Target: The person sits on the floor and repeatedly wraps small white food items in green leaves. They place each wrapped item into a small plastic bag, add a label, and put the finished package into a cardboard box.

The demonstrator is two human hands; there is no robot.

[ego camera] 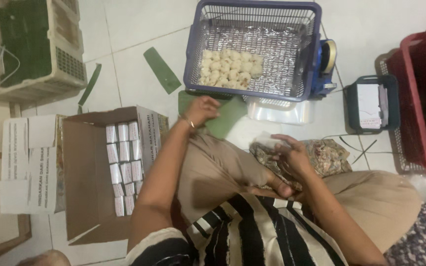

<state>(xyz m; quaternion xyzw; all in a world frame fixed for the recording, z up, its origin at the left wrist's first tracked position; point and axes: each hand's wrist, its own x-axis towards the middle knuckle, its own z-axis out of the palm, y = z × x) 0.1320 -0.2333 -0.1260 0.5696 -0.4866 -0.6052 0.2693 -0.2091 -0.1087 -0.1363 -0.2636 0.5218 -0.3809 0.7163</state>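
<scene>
Leaf pieces, flat green and folded [225, 120], lie under my left hand [202, 109], whose fingers press down on them. My right hand [287, 155] pinches a small clear plastic wrapper [267, 141]. Beyond both sits a blue plastic basket [193, 49] of pale dough balls [230, 66].

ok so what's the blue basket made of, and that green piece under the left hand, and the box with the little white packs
The blue basket looks like moulded plastic: matte, with fine lattice walls, lined in crinkly shiny foil. The green piece under the left hand looks like a cut leaf strip, flat and dull, though it could be paper. The box is plain brown cardboard with folded flaps.
</scene>
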